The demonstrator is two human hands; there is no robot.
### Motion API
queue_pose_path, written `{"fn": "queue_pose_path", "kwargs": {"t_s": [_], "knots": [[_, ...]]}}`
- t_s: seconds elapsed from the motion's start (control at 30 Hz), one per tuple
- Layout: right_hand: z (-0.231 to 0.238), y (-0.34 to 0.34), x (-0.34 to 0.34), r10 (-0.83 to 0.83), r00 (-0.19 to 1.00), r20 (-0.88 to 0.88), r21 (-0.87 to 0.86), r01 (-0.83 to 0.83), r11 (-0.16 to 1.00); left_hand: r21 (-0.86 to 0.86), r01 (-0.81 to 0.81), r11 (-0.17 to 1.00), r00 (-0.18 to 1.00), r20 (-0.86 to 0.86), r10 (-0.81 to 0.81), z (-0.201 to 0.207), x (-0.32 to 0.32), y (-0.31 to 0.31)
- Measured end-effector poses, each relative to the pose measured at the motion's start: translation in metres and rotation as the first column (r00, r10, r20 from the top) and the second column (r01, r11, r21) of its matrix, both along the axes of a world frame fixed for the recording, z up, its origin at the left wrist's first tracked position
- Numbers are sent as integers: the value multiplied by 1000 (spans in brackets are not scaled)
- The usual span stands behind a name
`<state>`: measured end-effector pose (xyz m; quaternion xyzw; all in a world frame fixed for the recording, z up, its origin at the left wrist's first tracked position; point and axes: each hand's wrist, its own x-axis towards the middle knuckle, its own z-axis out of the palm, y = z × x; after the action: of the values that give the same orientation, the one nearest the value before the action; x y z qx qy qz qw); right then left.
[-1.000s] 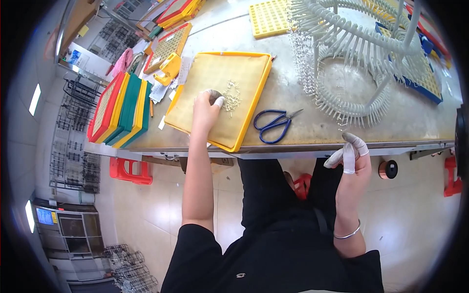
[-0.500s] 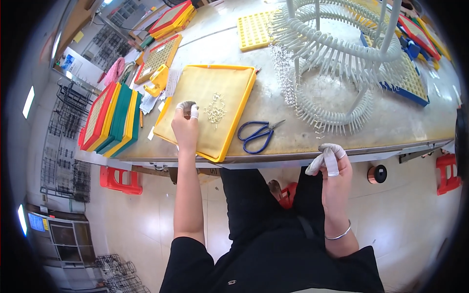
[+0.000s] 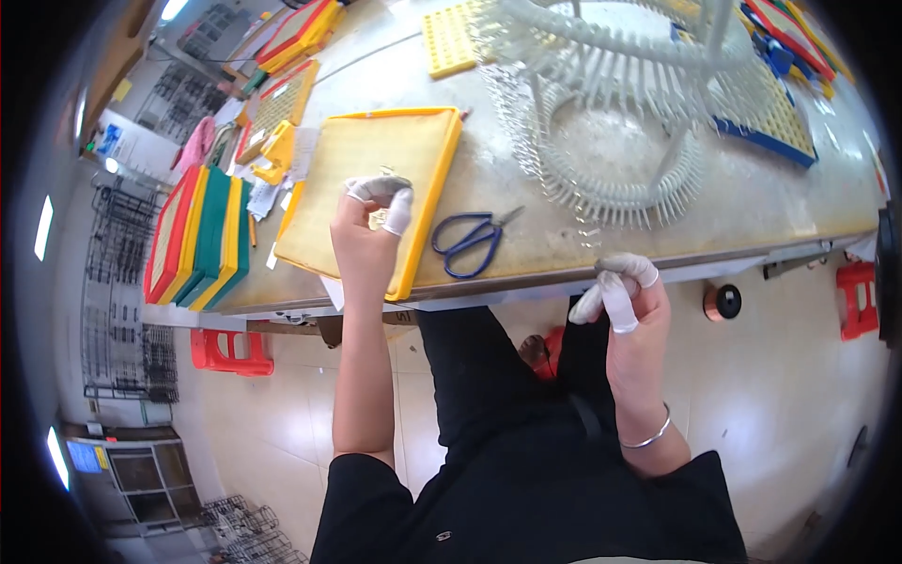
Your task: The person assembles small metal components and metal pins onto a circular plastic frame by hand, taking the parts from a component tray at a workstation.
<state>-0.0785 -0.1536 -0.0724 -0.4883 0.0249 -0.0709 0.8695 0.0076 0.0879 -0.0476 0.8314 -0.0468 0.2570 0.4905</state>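
My left hand is over the shallow yellow-rimmed tray, its fingers in white finger covers curled toward each other. Beneath the fingertips lies a pile of small shiny metal pieces, mostly hidden by the hand. Just off the table's front edge, my right hand is closed in a pinch, also in white finger covers; what it holds is too small to make out. A thin strand with small shiny pieces comes down from the white spiky round rack toward those fingertips.
Blue-handled scissors lie between the tray and the rack. Stacked red, yellow and green trays stand at the left. Farther back are a yellow pegged tray and a blue-edged tray. A wire spool sits on the floor.
My left hand has moved right across the tray, from beside the pile to over it. My right hand keeps its pinch. The whole view has shifted slightly.
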Motion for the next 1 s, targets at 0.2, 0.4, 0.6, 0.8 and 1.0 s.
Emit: {"fn": "queue_pose_path", "kwargs": {"t_s": [0.2, 0.4, 0.6, 0.8, 1.0], "knots": [[-5, -1, 0, -172, 960, 219, -359, 243, 901, 160, 277, 948, 949, 111, -296, 16, -36, -80], [-1, -5, 3, -252, 916, 313, -505, 385, 772, 508, 206, 836, 885, 268, -381, 24, -47, -118], [-3, -6, 1, -254, 898, 360, -595, 430, 679, 587, 149, 796, 862, 317, -395, 28, -44, -122], [1, -5, 2, -249, 919, 306, -578, 387, 719, 648, 124, 751, 850, 321, -417, 23, -39, -120], [8, -7, 0, -209, 946, 248, -606, 320, 728, 647, 124, 752, 850, 322, -418, 24, -38, -119]]}}
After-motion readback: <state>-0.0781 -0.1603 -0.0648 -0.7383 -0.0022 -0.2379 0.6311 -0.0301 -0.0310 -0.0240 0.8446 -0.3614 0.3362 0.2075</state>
